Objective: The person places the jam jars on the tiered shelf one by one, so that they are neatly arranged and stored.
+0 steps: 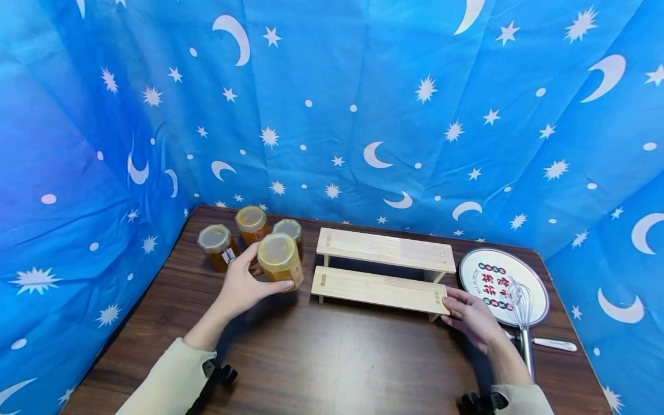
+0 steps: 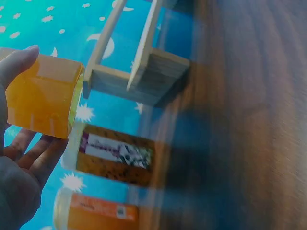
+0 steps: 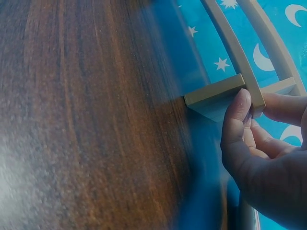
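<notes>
My left hand [image 1: 244,286] grips a jar of amber contents with a yellowish lid [image 1: 280,259], thumb on the near side and fingers behind. In the left wrist view this orange jar [image 2: 43,96] is raised off the table. Three more lidded jars stand behind and left of it: one at the left [image 1: 218,248], one at the back [image 1: 252,223], and a darker one [image 1: 290,230] partly hidden by the held jar. My right hand [image 1: 474,317] pinches the right end of the lower step of a two-tier wooden rack [image 1: 381,288], thumb and fingers about the board's edge [image 3: 257,103].
A round plate with printed red characters [image 1: 477,276] lies right of the rack. Across it rests a wire whisk [image 1: 524,311], and a white-handled utensil [image 1: 555,344] lies beneath the whisk. Blue cloth with moons and stars [image 1: 332,115] hangs around the dark wooden table [image 1: 353,357].
</notes>
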Action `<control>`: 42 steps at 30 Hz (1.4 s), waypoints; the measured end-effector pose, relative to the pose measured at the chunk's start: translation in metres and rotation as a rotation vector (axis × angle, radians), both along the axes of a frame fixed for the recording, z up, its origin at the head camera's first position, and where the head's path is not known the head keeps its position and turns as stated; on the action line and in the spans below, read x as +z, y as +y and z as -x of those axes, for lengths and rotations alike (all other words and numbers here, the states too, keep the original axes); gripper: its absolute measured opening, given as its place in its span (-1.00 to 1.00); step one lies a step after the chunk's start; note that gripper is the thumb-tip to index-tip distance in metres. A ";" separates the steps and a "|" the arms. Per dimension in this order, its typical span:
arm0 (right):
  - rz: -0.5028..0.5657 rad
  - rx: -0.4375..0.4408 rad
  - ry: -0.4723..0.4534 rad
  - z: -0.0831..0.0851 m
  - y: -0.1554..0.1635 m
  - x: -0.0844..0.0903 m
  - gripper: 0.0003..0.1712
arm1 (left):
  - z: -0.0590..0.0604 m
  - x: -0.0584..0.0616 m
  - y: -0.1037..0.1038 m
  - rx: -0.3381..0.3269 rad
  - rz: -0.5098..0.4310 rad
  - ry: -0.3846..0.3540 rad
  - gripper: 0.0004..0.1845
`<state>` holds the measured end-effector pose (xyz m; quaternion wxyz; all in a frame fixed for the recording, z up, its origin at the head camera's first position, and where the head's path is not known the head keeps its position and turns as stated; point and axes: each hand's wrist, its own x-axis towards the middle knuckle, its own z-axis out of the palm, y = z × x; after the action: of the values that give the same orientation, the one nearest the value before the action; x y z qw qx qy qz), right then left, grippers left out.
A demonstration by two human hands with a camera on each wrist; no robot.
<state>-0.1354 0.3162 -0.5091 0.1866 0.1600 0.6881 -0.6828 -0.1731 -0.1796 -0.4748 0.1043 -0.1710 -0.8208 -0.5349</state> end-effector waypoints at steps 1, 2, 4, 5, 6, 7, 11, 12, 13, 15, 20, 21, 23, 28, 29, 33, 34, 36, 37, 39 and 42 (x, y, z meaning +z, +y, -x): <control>0.001 0.000 0.002 0.000 0.000 0.000 -0.25 | 0.002 0.002 0.003 -0.004 -0.005 0.000 -0.08; 0.001 0.000 0.004 0.000 0.000 0.000 -0.25 | 0.004 0.004 0.007 -0.005 -0.009 0.002 -0.08; 0.002 0.000 0.007 0.000 0.000 -0.001 -0.25 | 0.007 0.008 0.014 -0.013 -0.017 0.010 -0.10; 0.003 0.000 0.008 0.000 0.000 -0.001 -0.25 | 0.009 0.010 0.018 -0.021 -0.023 0.016 -0.11; 0.005 0.001 0.010 0.000 0.001 -0.001 -0.25 | 0.011 0.013 0.022 -0.031 -0.029 0.027 -0.10; 0.005 0.002 0.011 0.000 0.001 -0.001 -0.25 | 0.014 0.015 0.026 -0.036 -0.026 0.038 -0.09; 0.011 -0.003 0.016 -0.001 0.002 0.000 -0.26 | 0.023 0.026 0.047 -0.079 -0.026 0.080 -0.08; 0.012 -0.003 0.018 -0.002 0.002 -0.001 -0.25 | 0.025 0.028 0.052 -0.086 -0.021 0.088 -0.07; 0.012 -0.005 0.018 -0.002 0.002 -0.001 -0.25 | 0.027 0.030 0.058 -0.097 -0.025 0.089 -0.08; 0.016 -0.008 0.021 -0.002 0.002 -0.002 -0.25 | 0.031 0.034 0.070 -0.112 -0.036 0.086 -0.08; 0.016 -0.008 0.021 -0.002 0.003 -0.004 -0.25 | 0.040 0.037 0.099 -0.120 -0.052 0.067 -0.05; 0.016 -0.009 0.020 -0.002 0.003 -0.005 -0.24 | 0.042 0.037 0.105 -0.122 -0.053 0.066 -0.05; 0.013 -0.008 0.018 -0.002 0.003 -0.005 -0.24 | 0.047 0.037 0.117 -0.131 -0.053 0.065 -0.05; 0.012 -0.009 0.027 -0.001 0.004 -0.004 -0.24 | 0.058 0.037 0.144 -0.144 -0.028 0.077 -0.05; 0.009 -0.007 0.029 0.000 0.003 -0.004 -0.24 | 0.059 0.037 0.149 -0.149 -0.028 0.077 -0.06; 0.000 0.004 0.035 0.002 0.001 -0.002 -0.25 | 0.062 0.036 0.169 -0.165 -0.021 0.070 -0.08; -0.008 0.004 0.031 0.002 0.000 -0.002 -0.25 | 0.063 0.035 0.174 -0.167 -0.018 0.068 -0.09; -0.012 0.005 0.029 0.002 0.000 -0.001 -0.25 | 0.064 0.034 0.183 -0.166 -0.010 0.060 -0.09; -0.012 0.005 0.027 0.003 -0.001 -0.001 -0.25 | 0.065 0.034 0.188 -0.165 -0.008 0.057 -0.09; -0.013 0.004 0.022 0.002 -0.001 -0.001 -0.25 | 0.067 0.034 0.198 -0.165 0.002 0.055 -0.09; -0.008 0.000 0.018 0.002 0.000 -0.002 -0.25 | 0.069 0.035 0.211 -0.171 0.002 0.059 -0.10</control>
<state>-0.1377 0.3163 -0.5111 0.1796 0.1545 0.6926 -0.6813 -0.2420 0.0315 -0.4399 0.0822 -0.2564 -0.8003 -0.5358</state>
